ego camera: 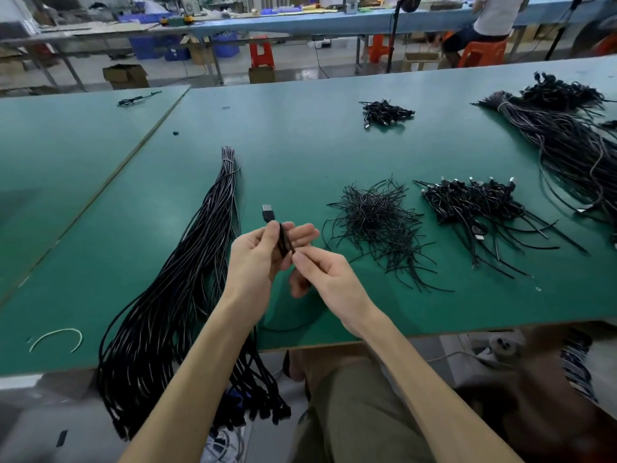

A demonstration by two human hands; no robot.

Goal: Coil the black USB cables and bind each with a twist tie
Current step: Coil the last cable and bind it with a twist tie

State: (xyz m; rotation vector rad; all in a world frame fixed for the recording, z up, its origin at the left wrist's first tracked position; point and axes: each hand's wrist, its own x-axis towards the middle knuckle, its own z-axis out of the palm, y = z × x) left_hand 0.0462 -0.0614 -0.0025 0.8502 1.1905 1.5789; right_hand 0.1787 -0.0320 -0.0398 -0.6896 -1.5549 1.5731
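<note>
My left hand (pixel 263 252) grips a black USB cable (pixel 283 240) folded into a narrow coil, its silver-tipped plug (pixel 267 212) sticking up above my fingers. My right hand (pixel 320 272) pinches the coil's lower end between thumb and forefinger. Both hands hover over the green table (pixel 300 145) near its front edge. A loose pile of black twist ties (pixel 377 225) lies just right of my hands. A long bundle of uncoiled black cables (pixel 187 279) lies to the left and hangs over the table's front edge.
A heap of coiled, tied cables (pixel 474 202) sits right of the ties, and a smaller heap (pixel 385 112) lies farther back. Another large cable bundle (pixel 567 142) fills the far right. A white cable scrap (pixel 56 339) lies front left. A seated person (pixel 484 28) works at a far bench.
</note>
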